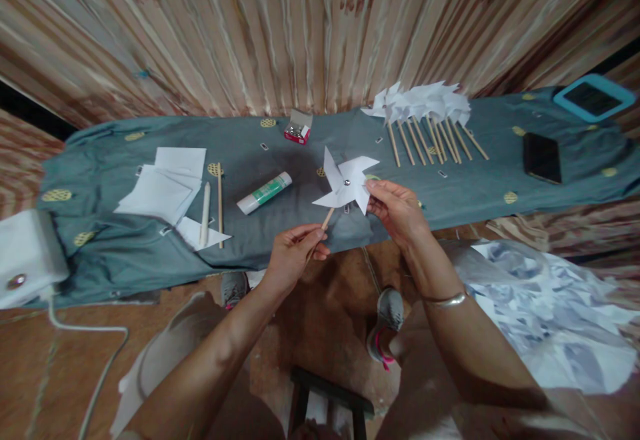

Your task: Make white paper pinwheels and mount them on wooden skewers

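Note:
A white paper pinwheel with a silver pin at its centre is held over the front of the cloth-covered table. My left hand is closed around its thin wooden stick, just below the blades. With thumb and fingers, my right hand pinches the right-hand blade. Behind and to the left lies a green and white glue stick. A small red box of pins stands open at the back. Several finished pinwheels lie side by side at the back right, sticks pointing forward.
Square white paper sheets, a white pen-like stick and a wooden stick lie on the left. A white device with a cable sits far left. On the right are a dark phone, a blue-framed tablet and, lower, a paper-filled bag.

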`<state>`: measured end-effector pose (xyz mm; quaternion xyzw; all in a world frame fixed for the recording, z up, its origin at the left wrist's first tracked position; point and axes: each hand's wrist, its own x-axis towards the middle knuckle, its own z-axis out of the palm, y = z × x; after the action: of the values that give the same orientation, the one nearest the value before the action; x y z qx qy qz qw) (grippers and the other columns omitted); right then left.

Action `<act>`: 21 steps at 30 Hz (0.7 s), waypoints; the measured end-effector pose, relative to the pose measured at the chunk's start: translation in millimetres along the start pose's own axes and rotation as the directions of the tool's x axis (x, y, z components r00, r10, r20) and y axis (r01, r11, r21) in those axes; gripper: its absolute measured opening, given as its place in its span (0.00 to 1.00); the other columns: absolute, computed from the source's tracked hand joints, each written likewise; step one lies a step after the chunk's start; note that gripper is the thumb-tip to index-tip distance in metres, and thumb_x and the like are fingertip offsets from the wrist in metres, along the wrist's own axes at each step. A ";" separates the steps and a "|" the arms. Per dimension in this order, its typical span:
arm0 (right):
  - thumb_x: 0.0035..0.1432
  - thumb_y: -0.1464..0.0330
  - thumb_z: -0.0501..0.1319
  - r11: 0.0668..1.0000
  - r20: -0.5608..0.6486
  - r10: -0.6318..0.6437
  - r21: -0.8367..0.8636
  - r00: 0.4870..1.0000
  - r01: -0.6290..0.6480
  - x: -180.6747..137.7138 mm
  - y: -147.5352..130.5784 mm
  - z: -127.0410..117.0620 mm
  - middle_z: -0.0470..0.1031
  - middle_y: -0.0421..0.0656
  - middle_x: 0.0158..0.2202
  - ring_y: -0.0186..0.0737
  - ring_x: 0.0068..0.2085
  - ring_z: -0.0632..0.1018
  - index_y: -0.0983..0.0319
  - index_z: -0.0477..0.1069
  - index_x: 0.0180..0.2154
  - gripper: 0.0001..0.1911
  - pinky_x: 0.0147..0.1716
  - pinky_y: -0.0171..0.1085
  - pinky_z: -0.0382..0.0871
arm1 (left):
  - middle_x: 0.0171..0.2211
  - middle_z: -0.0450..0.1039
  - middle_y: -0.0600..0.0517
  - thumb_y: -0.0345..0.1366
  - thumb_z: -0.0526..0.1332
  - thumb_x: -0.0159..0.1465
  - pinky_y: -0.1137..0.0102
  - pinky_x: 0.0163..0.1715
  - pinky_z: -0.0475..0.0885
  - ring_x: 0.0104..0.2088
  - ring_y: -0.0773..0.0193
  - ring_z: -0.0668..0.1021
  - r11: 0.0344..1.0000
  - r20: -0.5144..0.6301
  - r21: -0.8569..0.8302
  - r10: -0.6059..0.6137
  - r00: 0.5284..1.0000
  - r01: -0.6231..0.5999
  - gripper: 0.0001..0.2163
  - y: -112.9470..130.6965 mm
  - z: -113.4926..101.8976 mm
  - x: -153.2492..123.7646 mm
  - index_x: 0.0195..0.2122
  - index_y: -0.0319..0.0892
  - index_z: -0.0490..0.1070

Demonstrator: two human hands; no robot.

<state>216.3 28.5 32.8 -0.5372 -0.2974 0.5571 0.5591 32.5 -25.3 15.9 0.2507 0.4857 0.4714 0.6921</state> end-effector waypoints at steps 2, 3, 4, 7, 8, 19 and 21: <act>0.29 0.58 0.77 1.000 0.004 0.005 -0.009 1.000 -0.005 -0.4 -0.1 0.3 0.71 0.34 0.17 0.25 0.19 0.68 0.61 0.76 0.22 0.19 0.19 0.26 0.65 | 0.24 0.76 0.53 0.42 0.75 0.41 0.74 0.19 0.71 0.18 0.71 0.75 1.000 -0.001 0.003 0.004 1.000 -0.004 0.19 -0.2 0.3 0.2 0.30 0.36 0.76; 0.30 0.58 0.77 1.000 0.006 0.006 -0.015 1.000 -0.006 -0.7 -0.2 0.6 0.71 0.34 0.17 0.25 0.19 0.68 0.61 0.76 0.22 0.18 0.19 0.26 0.65 | 0.24 0.76 0.53 0.42 0.75 0.42 0.75 0.19 0.71 0.18 0.71 0.75 1.000 -0.001 0.005 0.006 1.000 -0.006 0.18 -0.3 0.5 0.4 0.30 0.36 0.76; 0.30 0.58 0.77 1.000 0.008 0.008 -0.023 1.000 -0.008 -1.2 -0.3 1.0 0.71 0.34 0.17 0.25 0.19 0.68 0.61 0.76 0.22 0.18 0.19 0.26 0.65 | 0.24 0.76 0.53 0.42 0.75 0.41 0.75 0.19 0.70 0.18 0.71 0.75 1.000 -0.003 0.007 0.007 1.000 -0.007 0.18 -0.2 0.5 0.6 0.30 0.36 0.77; 0.32 0.59 0.76 0.999 0.007 0.018 -0.032 1.000 -0.018 -2.9 -0.2 2.2 0.71 0.34 0.17 0.25 0.19 0.69 0.61 0.75 0.22 0.17 0.19 0.27 0.65 | 0.24 0.76 0.54 0.42 0.76 0.41 0.75 0.19 0.70 0.18 0.71 0.75 1.000 -0.008 0.004 0.007 1.000 -0.007 0.19 0.6 0.5 1.2 0.30 0.36 0.77; 0.32 0.59 0.76 0.999 0.006 0.022 -0.032 1.000 -0.022 -3.3 0.0 2.6 0.71 0.34 0.18 0.25 0.19 0.69 0.61 0.75 0.22 0.17 0.19 0.27 0.65 | 0.24 0.76 0.54 0.42 0.76 0.41 0.75 0.19 0.70 0.18 0.71 0.75 1.000 -0.011 0.002 0.007 1.000 -0.007 0.19 1.1 0.4 1.3 0.30 0.36 0.77; 0.32 0.60 0.77 0.995 0.029 0.104 -0.014 0.994 -0.103 -5.9 1.3 4.3 0.73 0.35 0.18 0.24 0.20 0.72 0.62 0.76 0.24 0.18 0.21 0.23 0.67 | 0.24 0.76 0.53 0.42 0.75 0.42 0.75 0.20 0.71 0.18 0.71 0.75 1.000 -0.024 0.006 0.022 0.999 -0.022 0.19 1.8 -0.9 1.4 0.31 0.36 0.77; 0.31 0.60 0.77 0.993 0.031 0.120 -0.002 0.992 -0.120 -6.6 1.2 5.5 0.73 0.34 0.18 0.24 0.20 0.72 0.62 0.76 0.24 0.18 0.21 0.23 0.68 | 0.24 0.77 0.53 0.42 0.75 0.42 0.75 0.20 0.71 0.18 0.71 0.75 1.000 -0.027 0.001 0.024 0.999 -0.024 0.19 2.2 -0.6 1.4 0.31 0.36 0.77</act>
<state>209.5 23.6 34.7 -0.5454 -0.2732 0.5982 0.5197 31.2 -23.2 16.8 0.2506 0.4922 0.4829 0.6796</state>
